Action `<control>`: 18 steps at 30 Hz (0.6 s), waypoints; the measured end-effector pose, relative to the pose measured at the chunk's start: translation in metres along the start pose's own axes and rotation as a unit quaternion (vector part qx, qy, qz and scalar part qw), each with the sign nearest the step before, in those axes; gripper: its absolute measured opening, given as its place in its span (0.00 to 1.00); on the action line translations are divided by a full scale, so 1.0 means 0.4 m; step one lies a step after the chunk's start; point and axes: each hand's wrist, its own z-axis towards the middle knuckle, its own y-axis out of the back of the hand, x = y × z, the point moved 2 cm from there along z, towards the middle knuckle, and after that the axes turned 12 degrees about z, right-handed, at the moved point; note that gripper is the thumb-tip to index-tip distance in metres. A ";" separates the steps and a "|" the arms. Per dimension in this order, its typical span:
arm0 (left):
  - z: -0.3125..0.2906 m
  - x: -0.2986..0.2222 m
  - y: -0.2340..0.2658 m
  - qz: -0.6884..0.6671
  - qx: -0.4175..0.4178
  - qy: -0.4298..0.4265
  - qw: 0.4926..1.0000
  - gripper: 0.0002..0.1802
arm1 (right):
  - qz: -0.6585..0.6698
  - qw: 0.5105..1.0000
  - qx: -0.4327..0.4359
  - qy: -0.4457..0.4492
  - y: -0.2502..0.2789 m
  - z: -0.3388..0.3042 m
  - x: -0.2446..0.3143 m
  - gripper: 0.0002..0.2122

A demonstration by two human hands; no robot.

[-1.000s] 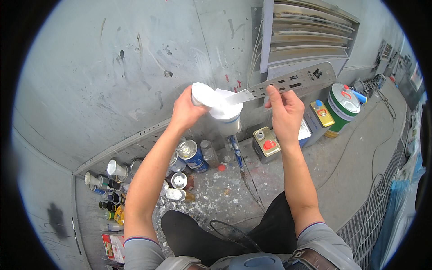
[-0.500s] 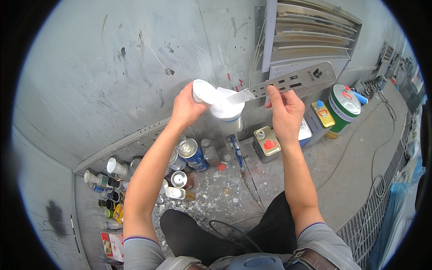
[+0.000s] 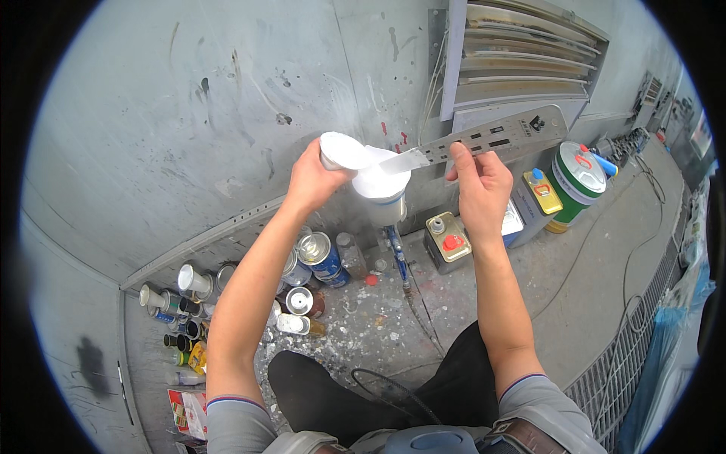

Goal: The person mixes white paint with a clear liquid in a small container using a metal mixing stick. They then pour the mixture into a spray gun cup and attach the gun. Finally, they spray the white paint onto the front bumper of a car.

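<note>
A white cup (image 3: pixel 342 150), tipped to the right, is gripped in my left hand (image 3: pixel 311 181), fingers wrapped round its side. White liquid shows in its mouth, and its rim meets a white paint strainer (image 3: pixel 380 182). The strainer sits in the pale cup (image 3: pixel 389 212) of a spray gun (image 3: pixel 395 246), whose blue and metal body hangs below. Between thumb and fingers, my right hand (image 3: pixel 484 185) pinches a flat metal mixing stick (image 3: pixel 522 134) with slots. The stick slants down leftward, its white-coated end at the strainer's opening beside the tilted cup.
Several paint cans (image 3: pixel 321 256) and bottles crowd the floor at left, below the grey wall. At right stand a square tin with a red cap (image 3: pixel 451 246), a yellow-topped can (image 3: pixel 543 192) and a green-white drum (image 3: pixel 578 181). A hose (image 3: pixel 417 314) trails from the gun.
My left hand and the white cup have shifted very slightly left and up. The right hand and mixing stick have hardly moved.
</note>
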 end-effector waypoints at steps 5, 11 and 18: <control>-0.004 -0.007 -0.004 -0.001 0.006 -0.006 1.000 0.42 | 0.005 1.000 0.002 -0.003 0.001 0.001 -0.007 0.09; -0.001 -0.005 -0.006 0.019 0.002 -0.023 1.000 0.43 | 0.006 1.000 0.002 -0.004 -0.005 0.001 -0.002 0.09; 0.006 -0.005 -0.009 0.042 0.010 -0.038 0.998 0.43 | -0.003 1.000 0.003 -0.008 -0.004 0.002 -0.012 0.09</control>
